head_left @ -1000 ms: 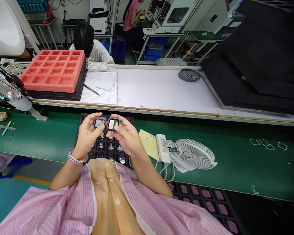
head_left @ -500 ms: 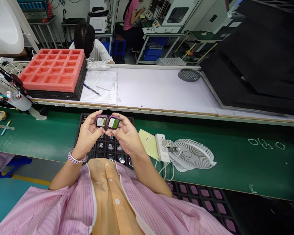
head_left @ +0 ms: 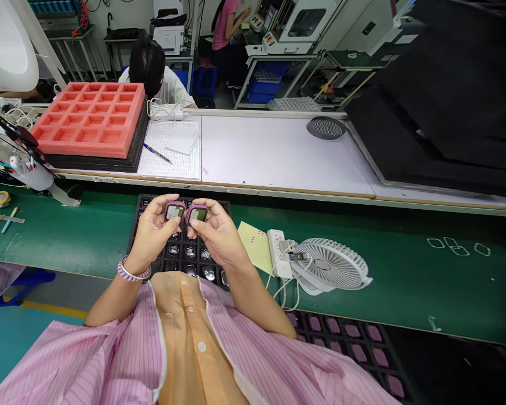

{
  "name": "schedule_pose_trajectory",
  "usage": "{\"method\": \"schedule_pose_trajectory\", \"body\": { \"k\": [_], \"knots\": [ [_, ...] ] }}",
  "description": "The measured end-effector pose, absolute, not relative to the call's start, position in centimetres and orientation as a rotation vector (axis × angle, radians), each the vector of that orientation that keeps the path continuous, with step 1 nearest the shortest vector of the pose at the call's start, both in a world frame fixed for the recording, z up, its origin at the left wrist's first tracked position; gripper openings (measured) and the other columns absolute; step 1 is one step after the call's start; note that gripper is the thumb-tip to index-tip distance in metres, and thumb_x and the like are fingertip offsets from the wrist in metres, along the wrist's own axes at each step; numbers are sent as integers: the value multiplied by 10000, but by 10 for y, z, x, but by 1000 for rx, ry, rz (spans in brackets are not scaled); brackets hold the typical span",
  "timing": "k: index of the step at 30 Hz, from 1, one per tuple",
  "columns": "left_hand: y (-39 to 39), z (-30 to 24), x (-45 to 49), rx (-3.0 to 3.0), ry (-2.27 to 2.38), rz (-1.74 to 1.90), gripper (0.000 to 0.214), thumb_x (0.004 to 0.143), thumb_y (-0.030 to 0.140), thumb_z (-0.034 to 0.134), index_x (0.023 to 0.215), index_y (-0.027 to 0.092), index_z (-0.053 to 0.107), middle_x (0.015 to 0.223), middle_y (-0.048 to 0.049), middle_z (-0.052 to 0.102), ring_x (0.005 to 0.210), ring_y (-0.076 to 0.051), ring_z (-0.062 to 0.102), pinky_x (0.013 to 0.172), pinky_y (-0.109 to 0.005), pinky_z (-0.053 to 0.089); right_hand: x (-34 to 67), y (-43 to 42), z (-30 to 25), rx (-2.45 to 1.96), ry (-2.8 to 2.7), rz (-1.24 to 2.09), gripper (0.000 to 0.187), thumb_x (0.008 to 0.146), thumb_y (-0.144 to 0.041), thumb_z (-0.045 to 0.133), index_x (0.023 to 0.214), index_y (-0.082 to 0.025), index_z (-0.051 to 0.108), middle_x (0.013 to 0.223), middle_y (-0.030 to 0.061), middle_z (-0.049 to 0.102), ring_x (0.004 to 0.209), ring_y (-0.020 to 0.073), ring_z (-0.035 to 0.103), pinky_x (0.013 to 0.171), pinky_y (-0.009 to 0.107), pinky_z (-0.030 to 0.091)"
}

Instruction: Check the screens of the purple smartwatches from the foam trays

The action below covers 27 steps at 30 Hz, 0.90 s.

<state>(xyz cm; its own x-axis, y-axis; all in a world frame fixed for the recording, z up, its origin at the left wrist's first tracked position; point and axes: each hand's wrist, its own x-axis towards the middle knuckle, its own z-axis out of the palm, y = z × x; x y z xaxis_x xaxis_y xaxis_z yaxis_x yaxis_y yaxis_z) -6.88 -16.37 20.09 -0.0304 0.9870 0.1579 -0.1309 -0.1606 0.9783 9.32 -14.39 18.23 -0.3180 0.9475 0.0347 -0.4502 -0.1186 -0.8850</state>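
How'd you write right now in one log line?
left fingers: holding purple-rimmed screen | right fingers: holding second purple-rimmed screen | beneath: black tray

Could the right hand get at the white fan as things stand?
Probably: only yellow paper, a power strip and cables separate the right hand from the white fan, though that hand holds a purple-framed device.

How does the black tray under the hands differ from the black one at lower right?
The upper tray holds shiny dark pieces; the lower tray holds purple pieces. The upper tray lies on the green bench; the lower tray shows past its near edge. Both are black and divided into compartments.
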Motion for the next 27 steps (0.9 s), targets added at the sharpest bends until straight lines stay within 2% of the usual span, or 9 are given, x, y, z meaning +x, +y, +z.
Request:
{"method": "schedule_pose_trajectory", "body": {
  "k": [11, 15, 18, 23, 27],
  "knots": [
    [-164, 199, -70, 1186, 991, 1365, 536, 805, 165, 763, 1305, 250, 591, 1252, -65, 666, 717, -80, 692, 716, -231, 629, 92, -144, 180, -734, -1035, 1641, 524, 720, -228, 851, 1172, -263, 589, 1008, -6, 644, 655, 120, 635, 624, 275, 563],
    [-165, 202, -68, 1150, 995, 1354, 518, 807, 198, 780, 1287, 227, 590, 1282, -85, 667, 712, -84, 715, 729, -237, 649, 92, -144, 182, -745, -1019, 1645, 519, 710, -228, 860, 1150, -257, 584, 1015, -8, 639, 624, 104, 618, 596, 260, 549],
    [-165, 202, -67, 1151, 1026, 1343, 458, 800, 261, 820, 1201, 203, 604, 1187, -71, 696, 671, -88, 712, 669, -222, 645, 93, -144, 181, -774, -1029, 1636, 511, 727, -273, 887, 1137, -257, 583, 983, -19, 632, 594, 93, 587, 561, 247, 530],
    [-164, 203, -66, 1157, 1083, 1346, 395, 791, 367, 860, 1022, 188, 594, 934, -1, 696, 524, -61, 642, 489, -157, 553, 92, -144, 179, -761, -1045, 1628, 435, 799, -417, 878, 1065, -236, 587, 903, -32, 622, 528, 65, 525, 484, 216, 462],
    [-165, 205, -65, 1137, 1111, 1346, 409, 816, 469, 847, 959, 186, 589, 873, 14, 672, 481, -55, 611, 433, -156, 519, 93, -144, 181, -771, -1023, 1635, 447, 809, -515, 864, 1014, -235, 583, 847, -25, 655, 512, 79, 505, 444, 210, 427]
  ]
}}
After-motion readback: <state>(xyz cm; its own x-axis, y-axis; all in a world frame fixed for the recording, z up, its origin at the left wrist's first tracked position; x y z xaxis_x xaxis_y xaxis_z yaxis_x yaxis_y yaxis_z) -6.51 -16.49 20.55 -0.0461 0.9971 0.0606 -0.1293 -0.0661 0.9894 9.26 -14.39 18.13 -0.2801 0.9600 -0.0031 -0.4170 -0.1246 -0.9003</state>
